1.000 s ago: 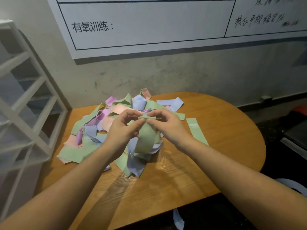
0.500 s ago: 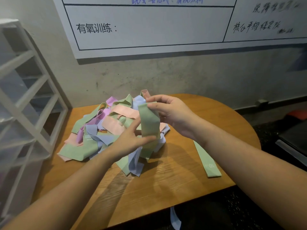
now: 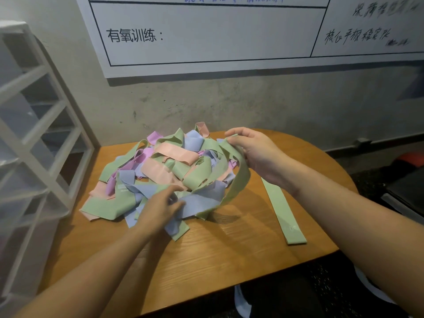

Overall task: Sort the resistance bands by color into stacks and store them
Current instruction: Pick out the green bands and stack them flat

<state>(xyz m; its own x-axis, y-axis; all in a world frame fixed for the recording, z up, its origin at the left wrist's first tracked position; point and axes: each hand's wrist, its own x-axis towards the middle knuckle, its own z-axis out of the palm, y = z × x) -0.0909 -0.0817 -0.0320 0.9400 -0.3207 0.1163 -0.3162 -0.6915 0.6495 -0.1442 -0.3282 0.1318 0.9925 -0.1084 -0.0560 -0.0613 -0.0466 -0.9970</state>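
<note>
A tangled pile of resistance bands (image 3: 160,171) in green, pink, blue and purple lies on the left half of a round wooden table (image 3: 229,244). My right hand (image 3: 254,150) grips one end of a long green band (image 3: 241,177) that curves down from the pile's right side to its front. My left hand (image 3: 160,207) rests on the front of the pile, fingers on a blue band (image 3: 199,203) near the green band's lower end. A single green band (image 3: 283,210) lies flat and straight on the table to the right.
A white shelf unit with translucent drawers (image 3: 34,143) stands left of the table. A grey wall with a whiteboard (image 3: 229,31) is right behind. Dark floor and a dark object (image 3: 406,191) lie to the right. Bare wood shows in front of the pile.
My right hand has drawn the green band's end out to the right and stretched it open. My left hand has dropped from the band onto the front of the pile.
</note>
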